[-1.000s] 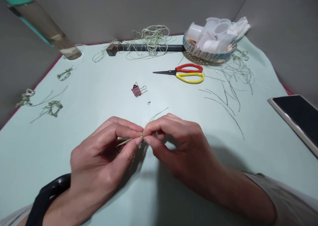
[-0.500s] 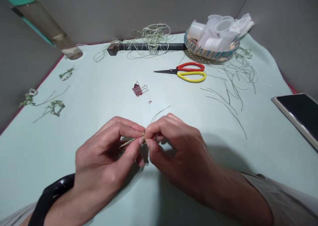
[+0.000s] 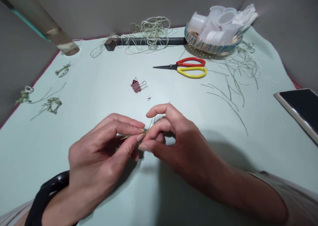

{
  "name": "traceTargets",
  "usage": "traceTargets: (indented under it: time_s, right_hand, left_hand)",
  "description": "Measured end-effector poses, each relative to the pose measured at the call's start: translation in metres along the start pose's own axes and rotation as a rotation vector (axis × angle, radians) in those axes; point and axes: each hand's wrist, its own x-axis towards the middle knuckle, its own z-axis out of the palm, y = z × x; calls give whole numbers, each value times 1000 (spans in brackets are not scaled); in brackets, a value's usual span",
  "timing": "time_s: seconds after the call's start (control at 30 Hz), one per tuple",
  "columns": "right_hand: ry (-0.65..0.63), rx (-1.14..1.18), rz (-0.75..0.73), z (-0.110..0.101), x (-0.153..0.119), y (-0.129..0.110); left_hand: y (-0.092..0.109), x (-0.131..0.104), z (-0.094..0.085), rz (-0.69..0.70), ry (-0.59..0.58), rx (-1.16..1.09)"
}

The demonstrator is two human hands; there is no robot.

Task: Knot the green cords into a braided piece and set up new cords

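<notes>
Thin green cord (image 3: pixel 124 137) is pinched between the thumb and index fingertip of my left hand (image 3: pixel 106 149), low in the middle of the head view. Beside it, my right hand (image 3: pixel 176 140) has its index finger lifted and apart from the thumb, while the middle finger bends against the cord near the left fingertips. Loose ends of the cord stick up between the hands. Whether the right fingers grip any of it is hard to tell. Beyond the hands lie a dark red binder clip (image 3: pixel 136 86) and a tiny red-and-white piece (image 3: pixel 149 98).
Scissors (image 3: pixel 191 67) lie behind the hands. A basket of white spools (image 3: pixel 213 48), a black bar (image 3: pixel 149 41) under tangled cord, and a bottle (image 3: pixel 59 38) stand at the back. Knotted green pieces (image 3: pixel 53 105) are left, cut cords (image 3: pixel 230 103) and a phone (image 3: pixel 300 110) right.
My right index finger has lifted away from the pinch and its thumb has moved down and left. My left hand keeps its pinch on the cord. The view has shifted slightly.
</notes>
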Motion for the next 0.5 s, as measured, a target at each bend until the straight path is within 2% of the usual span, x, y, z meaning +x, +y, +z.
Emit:
traceTargets:
  time_s: [0.23,0.4,0.5]
  right_hand:
    - [-41,9,-24,-1,-1,1]
    - [50,-78,-167,0,0,7]
    - [64,-66,-169,2,0,8]
  left_hand:
    - [4,0,4,-83,-8,-108]
    - [-2,1,2,-107,-18,-152]
    - [-3,0,3,-91,-5,-142]
